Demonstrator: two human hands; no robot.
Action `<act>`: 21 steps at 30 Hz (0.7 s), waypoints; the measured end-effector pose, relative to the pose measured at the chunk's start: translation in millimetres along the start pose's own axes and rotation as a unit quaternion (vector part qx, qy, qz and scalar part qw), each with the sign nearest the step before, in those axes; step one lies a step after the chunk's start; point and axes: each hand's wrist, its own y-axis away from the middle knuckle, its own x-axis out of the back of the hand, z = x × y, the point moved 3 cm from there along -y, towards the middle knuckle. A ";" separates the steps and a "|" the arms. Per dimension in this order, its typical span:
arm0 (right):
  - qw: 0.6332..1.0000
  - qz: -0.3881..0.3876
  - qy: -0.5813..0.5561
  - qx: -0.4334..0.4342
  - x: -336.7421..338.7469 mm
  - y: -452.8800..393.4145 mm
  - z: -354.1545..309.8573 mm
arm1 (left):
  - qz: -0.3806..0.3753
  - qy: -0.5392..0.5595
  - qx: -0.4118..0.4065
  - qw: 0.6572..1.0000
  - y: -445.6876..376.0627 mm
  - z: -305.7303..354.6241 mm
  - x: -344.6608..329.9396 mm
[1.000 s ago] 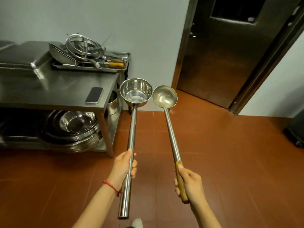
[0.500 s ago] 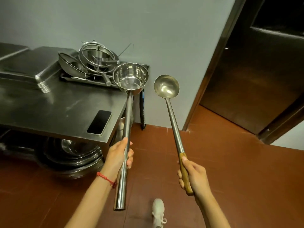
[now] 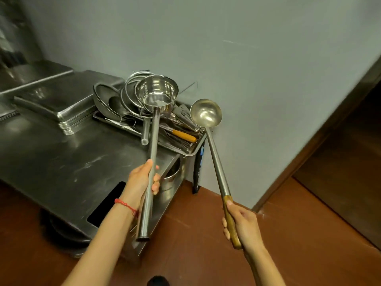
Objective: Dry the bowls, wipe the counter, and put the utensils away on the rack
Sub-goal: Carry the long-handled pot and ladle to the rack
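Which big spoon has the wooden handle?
The round ladle in the right hand. Its handle ends in brown wood, while the deep, pot-shaped scoop in the left hand is shiny metal all the way down.

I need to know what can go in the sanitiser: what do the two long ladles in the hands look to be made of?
Deep ladle in the left hand: shiny bare metal throughout, likely stainless steel, with mirror reflections on cup and tubular handle. Round ladle in the right hand: duller brushed metal bowl and shaft, but its brown grip looks like wood.

tray on table's far right corner | phone near front edge | pans, seemingly stacked, left
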 end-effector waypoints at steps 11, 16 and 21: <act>0.998 -0.040 0.036 -0.027 -17.5 -166.1 -30.9 | 0.043 0.005 0.025 0.999 -176.4 53.2 -22.3; 0.997 -0.051 0.036 -0.039 -24.8 -221.5 -41.4 | 0.069 -0.006 0.048 0.996 -228.2 61.1 -28.7; 0.996 -0.066 0.041 -0.053 -25.1 -260.4 -45.2 | 0.087 -0.016 0.045 0.995 -252.6 58.8 -35.0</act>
